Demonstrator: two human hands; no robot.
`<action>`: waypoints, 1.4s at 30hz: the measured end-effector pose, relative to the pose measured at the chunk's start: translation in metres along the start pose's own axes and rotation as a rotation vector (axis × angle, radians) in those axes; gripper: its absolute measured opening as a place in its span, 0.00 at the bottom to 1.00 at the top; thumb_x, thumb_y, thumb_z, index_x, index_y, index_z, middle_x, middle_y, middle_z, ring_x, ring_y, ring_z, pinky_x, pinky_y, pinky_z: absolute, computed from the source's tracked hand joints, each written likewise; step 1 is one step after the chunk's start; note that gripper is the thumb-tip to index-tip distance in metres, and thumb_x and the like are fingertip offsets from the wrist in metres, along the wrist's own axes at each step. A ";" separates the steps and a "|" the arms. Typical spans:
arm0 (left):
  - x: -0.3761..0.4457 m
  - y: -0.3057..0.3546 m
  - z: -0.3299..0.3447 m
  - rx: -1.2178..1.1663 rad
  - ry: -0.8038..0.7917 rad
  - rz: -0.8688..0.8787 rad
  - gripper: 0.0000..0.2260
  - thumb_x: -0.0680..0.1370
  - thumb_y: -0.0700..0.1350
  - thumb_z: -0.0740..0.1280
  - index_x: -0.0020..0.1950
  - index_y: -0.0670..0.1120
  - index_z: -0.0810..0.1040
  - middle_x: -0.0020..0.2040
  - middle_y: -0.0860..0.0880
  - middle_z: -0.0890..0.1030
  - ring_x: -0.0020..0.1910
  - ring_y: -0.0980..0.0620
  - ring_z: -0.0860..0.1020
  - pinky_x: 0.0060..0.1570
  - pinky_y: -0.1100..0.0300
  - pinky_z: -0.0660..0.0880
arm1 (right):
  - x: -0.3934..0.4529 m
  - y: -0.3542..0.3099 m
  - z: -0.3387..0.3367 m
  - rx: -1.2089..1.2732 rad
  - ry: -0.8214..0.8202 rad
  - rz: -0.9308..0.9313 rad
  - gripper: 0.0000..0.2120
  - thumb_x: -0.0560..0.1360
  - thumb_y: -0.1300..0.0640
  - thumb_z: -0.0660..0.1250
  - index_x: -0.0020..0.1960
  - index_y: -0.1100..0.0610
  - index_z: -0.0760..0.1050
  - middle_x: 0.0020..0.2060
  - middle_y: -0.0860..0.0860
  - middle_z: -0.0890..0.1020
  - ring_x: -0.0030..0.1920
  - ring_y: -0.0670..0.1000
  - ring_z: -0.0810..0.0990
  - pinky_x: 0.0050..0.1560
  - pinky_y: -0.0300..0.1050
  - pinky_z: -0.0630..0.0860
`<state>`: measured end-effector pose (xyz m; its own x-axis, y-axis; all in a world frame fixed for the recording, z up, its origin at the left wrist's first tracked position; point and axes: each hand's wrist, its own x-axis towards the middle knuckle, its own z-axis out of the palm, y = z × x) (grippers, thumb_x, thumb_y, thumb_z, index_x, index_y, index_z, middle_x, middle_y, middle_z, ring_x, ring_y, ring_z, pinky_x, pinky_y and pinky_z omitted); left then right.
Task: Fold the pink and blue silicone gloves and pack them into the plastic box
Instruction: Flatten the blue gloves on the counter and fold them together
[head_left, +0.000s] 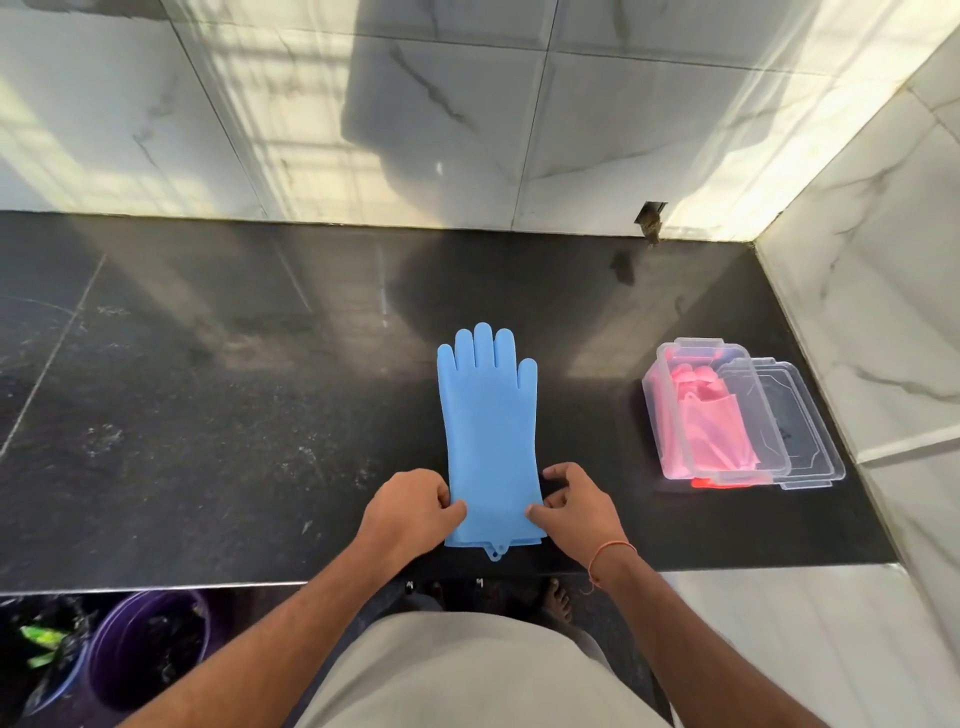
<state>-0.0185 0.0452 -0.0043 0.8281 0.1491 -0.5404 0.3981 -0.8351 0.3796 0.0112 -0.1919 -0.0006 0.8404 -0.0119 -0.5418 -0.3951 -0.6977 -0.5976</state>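
The blue gloves (488, 431) lie flat on the dark counter (208, 389), fingers pointing away, cuff end near the person; they look like two stacked together, since more than one edge shows at the cuff. The left hand (415, 506) pinches the left corner of the cuff, thumb on top, fingers closed on it; the right hand (571, 501) pinches the right corner the same way. The pink gloves (706, 421) are already folded inside the clear plastic box (655, 395), which sits well apart to the right; its lid (800, 415) leans just beside it. The next job, I think, is to fold the blue ones over. Things could go wrong from here; silicone is floppy and a bit springy, so the fold may pop open if the hands let go too soon; the two layers may slide apart if only the top one is lifted; a fat, messy fold may not fit on top of the pink ones in the box.
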 end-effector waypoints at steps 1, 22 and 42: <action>-0.004 -0.002 0.002 -0.023 0.014 0.003 0.12 0.77 0.55 0.70 0.41 0.48 0.83 0.35 0.52 0.86 0.37 0.52 0.85 0.35 0.56 0.80 | -0.001 0.003 0.000 0.034 -0.011 0.005 0.24 0.75 0.55 0.79 0.68 0.49 0.75 0.41 0.49 0.85 0.42 0.46 0.84 0.39 0.34 0.77; -0.043 -0.049 0.032 -0.056 0.235 0.577 0.18 0.81 0.39 0.74 0.70 0.51 0.85 0.60 0.53 0.81 0.57 0.51 0.79 0.55 0.57 0.82 | -0.032 0.019 -0.010 0.279 -0.257 -0.054 0.24 0.80 0.74 0.61 0.65 0.53 0.84 0.55 0.53 0.90 0.52 0.57 0.90 0.56 0.53 0.87; 0.010 -0.055 0.014 0.135 0.376 0.862 0.12 0.82 0.46 0.76 0.65 0.55 0.88 0.76 0.52 0.81 0.82 0.43 0.71 0.78 0.40 0.73 | -0.002 0.031 -0.014 -0.620 0.176 -0.954 0.14 0.76 0.59 0.79 0.61 0.49 0.88 0.71 0.52 0.82 0.75 0.64 0.76 0.70 0.65 0.78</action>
<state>-0.0379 0.0851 -0.0412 0.8975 -0.4064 0.1713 -0.4392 -0.7878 0.4319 0.0028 -0.2234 -0.0098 0.7589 0.6444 0.0935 0.6386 -0.7087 -0.2999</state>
